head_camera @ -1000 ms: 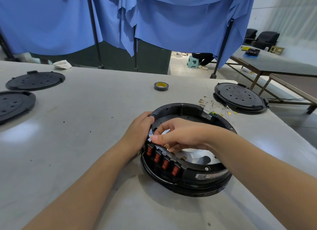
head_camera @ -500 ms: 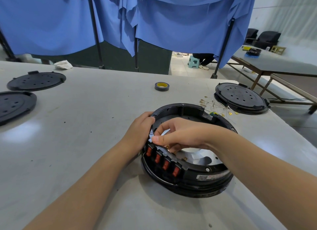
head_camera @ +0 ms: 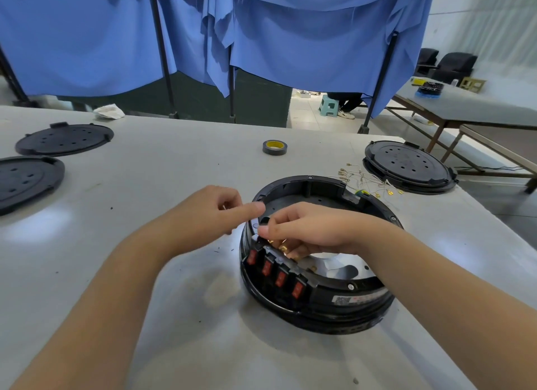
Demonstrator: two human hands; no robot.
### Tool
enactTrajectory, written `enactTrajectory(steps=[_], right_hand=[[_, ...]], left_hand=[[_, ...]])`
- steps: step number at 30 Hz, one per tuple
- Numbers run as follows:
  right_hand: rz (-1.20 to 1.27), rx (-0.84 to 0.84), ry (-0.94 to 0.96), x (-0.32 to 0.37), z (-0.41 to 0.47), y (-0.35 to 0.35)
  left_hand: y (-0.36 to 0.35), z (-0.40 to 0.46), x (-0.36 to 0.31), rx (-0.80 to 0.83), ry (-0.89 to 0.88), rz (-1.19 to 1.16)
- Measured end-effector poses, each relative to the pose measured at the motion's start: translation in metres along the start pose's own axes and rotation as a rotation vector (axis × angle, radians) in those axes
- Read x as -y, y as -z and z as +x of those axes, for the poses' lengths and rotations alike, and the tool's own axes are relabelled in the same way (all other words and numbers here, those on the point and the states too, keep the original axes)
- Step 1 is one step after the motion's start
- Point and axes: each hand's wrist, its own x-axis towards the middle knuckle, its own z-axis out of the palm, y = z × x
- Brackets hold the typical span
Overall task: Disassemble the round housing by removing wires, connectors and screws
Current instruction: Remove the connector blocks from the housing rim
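Both hands work at the round black housing (head_camera: 319, 273) on the table (head_camera: 145, 273): left hand (head_camera: 209, 212) beside its rim, forefinger extended, others curled; right hand (head_camera: 305, 230) fingertips pinching brass connectors (head_camera: 283, 247) behind the red switches (head_camera: 274, 272).

Round housing (head_camera: 319, 273) centre-right on table (head_camera: 174, 317). Tape roll (head_camera: 275, 147) at 12. Loose wires (head_camera: 366, 180) at 1, stacked lids (head_camera: 408, 166) beyond. Two lids (head_camera: 64, 139) at 10, far left.
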Motion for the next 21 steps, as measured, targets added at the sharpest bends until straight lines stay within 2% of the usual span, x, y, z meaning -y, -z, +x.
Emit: enactTrajectory(steps=[3, 5, 13, 21], right_hand=[[-0.016, -0.031, 0.0, 0.0, 0.001, -0.001], [-0.012, -0.038, -0.006, 0.0, 0.0, 0.0], [0.062, 0.019, -0.059, -0.001, 0.002, 0.003], [0.099, 0.059, -0.08, -0.003, 0.002, 0.004]], left_hand=[[0.013, -0.013, -0.012, 0.28, 0.033, 0.086], [0.014, -0.018, -0.016, 0.335, 0.037, 0.127], [0.004, -0.021, -0.023, 0.231, 0.067, 0.176], [0.0, -0.023, -0.024, 0.235, 0.054, 0.207]])
